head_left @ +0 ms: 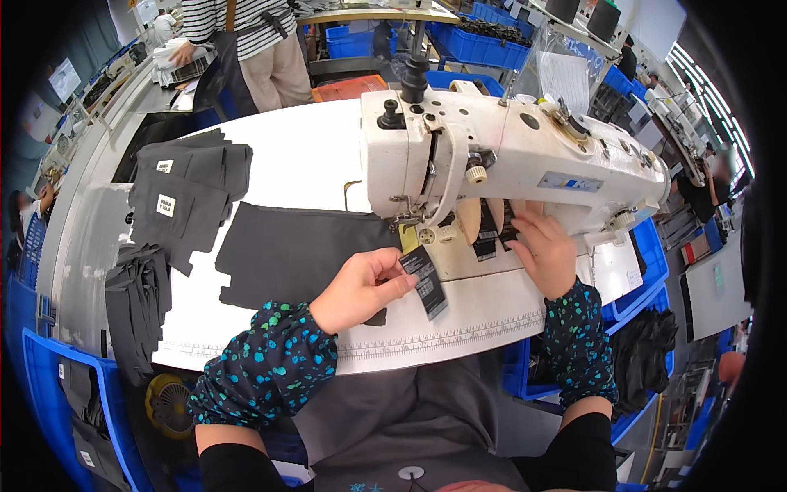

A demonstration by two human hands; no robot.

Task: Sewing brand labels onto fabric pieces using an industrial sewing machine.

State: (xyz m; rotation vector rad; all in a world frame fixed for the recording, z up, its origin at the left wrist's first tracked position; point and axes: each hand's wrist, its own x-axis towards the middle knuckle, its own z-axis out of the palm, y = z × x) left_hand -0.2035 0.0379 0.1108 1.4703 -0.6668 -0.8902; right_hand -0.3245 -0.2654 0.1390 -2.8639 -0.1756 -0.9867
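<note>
My left hand [361, 291] pinches a small black printed label [426, 287] in front of the needle area of a white sewing machine [529, 152]. My right hand [545, 250] reaches beside the machine's base, its fingertips closed on another dark label [508, 230]. More black labels [486, 242] rest near a wooden piece [467, 220] under the machine's arm. A flat dark grey fabric panel [295, 250] lies left of the needle, partly hidden by my left hand and forearm.
Stacked grey pieces [188, 176] and folded strips [135, 303] lie at the table's [205, 340] left. Blue bins [65, 377] flank it at left and right [631, 287]. A person in a striped top [238, 29] stands behind; others work farther off at both sides.
</note>
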